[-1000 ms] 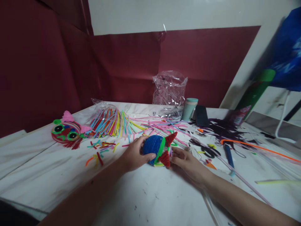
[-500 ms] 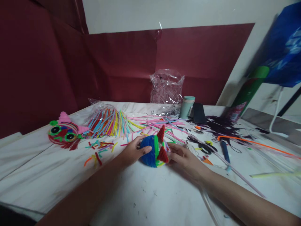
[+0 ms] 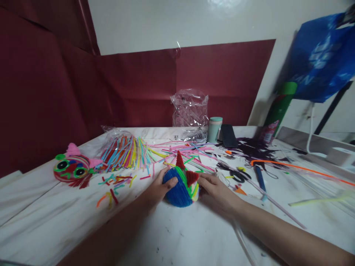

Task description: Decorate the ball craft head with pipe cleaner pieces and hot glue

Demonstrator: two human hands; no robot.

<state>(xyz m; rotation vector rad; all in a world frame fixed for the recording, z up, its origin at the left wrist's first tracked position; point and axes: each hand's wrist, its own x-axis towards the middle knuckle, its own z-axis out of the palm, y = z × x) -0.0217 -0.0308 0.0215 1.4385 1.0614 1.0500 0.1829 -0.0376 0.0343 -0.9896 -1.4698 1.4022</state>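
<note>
Between my hands is a round pipe-cleaner figure (image 3: pixel 177 188), blue on one side, with a green band, yellow and white parts and two red pointed ears. My left hand (image 3: pixel 163 184) grips its blue side, thumb on top and fingers mostly hidden behind. On the opposite side, my right hand (image 3: pixel 212 186) holds the edge beside the lower red ear, fingers bent around it. The figure is tilted over the white marbled table (image 3: pixel 172 240). Farther left lies another figure (image 3: pixel 72 170), with a face of large black eyes and pink ears.
Bundled coloured pipe cleaners (image 3: pixel 124 149) lie at the back left, with short cut pieces (image 3: pixel 115 184) in front. Scissors (image 3: pixel 238 175), a blue-handled tool (image 3: pixel 260 179) and an orange strip (image 3: pixel 299 168) lie at right. Behind stand a mint cup (image 3: pixel 215 129) and a phone (image 3: pixel 228 135).
The figure has been turned in my hands, its ears and green band now slanting to the left at the top. My view has shifted slightly right and up.
</note>
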